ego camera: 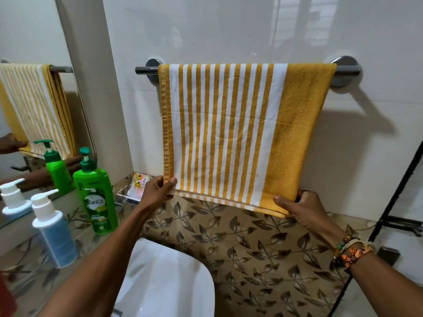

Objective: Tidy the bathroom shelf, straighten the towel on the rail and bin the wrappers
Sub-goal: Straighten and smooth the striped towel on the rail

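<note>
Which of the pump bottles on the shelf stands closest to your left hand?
The green Vatika bottle with the dark green pump: it stands just left of the left hand. The white-pump blue bottle stands further left.

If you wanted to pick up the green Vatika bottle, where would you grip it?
Grip the green bottle around its mid-body, coming from the front right. It stands upright, the white bottle crowds its left, and the pump head looks too narrow to hold securely.
</note>
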A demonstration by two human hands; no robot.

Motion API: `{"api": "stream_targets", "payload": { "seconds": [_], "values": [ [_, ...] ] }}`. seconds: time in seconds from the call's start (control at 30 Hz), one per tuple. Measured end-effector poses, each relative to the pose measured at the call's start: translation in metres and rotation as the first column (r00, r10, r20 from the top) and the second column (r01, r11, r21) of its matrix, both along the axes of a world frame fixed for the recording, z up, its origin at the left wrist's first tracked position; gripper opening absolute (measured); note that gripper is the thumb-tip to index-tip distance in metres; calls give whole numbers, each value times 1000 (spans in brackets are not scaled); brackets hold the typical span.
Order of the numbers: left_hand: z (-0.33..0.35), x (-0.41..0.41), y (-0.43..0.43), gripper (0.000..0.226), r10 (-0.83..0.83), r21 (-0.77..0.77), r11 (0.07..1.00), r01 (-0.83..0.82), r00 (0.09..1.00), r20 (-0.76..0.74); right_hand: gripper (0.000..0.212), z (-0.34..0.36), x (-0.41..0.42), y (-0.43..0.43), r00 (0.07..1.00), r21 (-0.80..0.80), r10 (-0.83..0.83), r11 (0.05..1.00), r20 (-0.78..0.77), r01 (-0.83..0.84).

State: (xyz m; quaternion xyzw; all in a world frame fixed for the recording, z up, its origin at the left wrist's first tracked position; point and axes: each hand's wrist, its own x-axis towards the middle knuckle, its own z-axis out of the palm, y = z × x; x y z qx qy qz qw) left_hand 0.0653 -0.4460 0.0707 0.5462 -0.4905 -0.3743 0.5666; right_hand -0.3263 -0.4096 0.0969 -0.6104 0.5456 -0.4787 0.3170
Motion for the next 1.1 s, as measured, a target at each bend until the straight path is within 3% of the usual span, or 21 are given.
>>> {"api": "stream_targets", "payload": {
  "seconds": [0.17, 0.37, 0.43, 0.5, 0.57, 0.63, 0.7, 0.8, 0.9, 1.1],
  "values": [
    [2, -8, 2, 20, 91, -22, 996, -90, 994, 56, 50, -8, -4, -6, 988, -10, -119, 993, -101, 119],
    [3, -14, 5, 20, 187, -10, 982, -186, 979, 78, 37, -4, -1, -2, 976, -3, -161, 987, -149, 163],
    [4, -15, 6, 18, 180, -34, 984, -177, 977, 111, 54, 0, 2, 3, 978, 16, -153, 987, -142, 157],
    [13, -19, 8, 43, 229, -119, 970, -211, 957, 175, 73, 9, 9, 12, 952, -115, -221, 973, -210, 200],
    [32, -25, 9, 64, 403, -288, 898, -332, 884, 239, 76, 22, 17, 21, 887, -427, -427, 845, -179, 321],
    [60, -33, 10, 57, 542, -507, 784, -357, 792, 281, 55, 45, 27, 26, 828, -721, -560, 580, -14, 380],
    [95, -44, 6, 50, 606, -659, 692, -295, 734, 307, 40, 71, 38, 23, 807, -860, -590, 398, 26, 319],
    [154, -69, 0, 46, 670, -807, 565, -173, 668, 325, 32, 122, 64, 17, 754, -952, -646, 291, -118, 100],
    [212, -91, -7, 45, 727, -869, 495, -20, 557, 401, 35, 178, 94, 5, 632, -952, -723, 294, -279, -85],
    [267, -97, -27, 46, 606, -674, 721, 158, 328, 725, 40, 240, 131, -33, 290, -809, -755, 543, -588, -225]
  ]
}}
